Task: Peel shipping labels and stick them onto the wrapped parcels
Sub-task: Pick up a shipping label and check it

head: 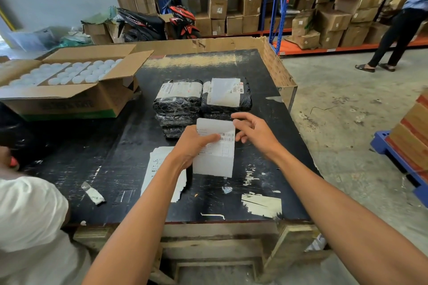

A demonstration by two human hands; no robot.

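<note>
Above the black bench (266, 109), a shipping label (215, 146) is being held up in the left hand (193, 143), its fingers curled round the sheet's left edge with the thumb laid across the print. At the upper right corner the right hand (253, 131) is being brought in, fingers (240, 139) loosely bent and partly spread; whether the corner is actually being pinched cannot be told. The sheet is probably being kept upright and steady so that the sticker can be lifted off its backing from that corner. Just beyond the hands, the wrapped parcels (201, 99) are being kept in two low piles, the top ones already carrying labels, so the reach is being kept short. Under the left wrist, more sheets are being kept in a stack of labels (159, 164), handy for the next pick. At the far left an open carton (69, 85) of white lids is being left aside.
</note>
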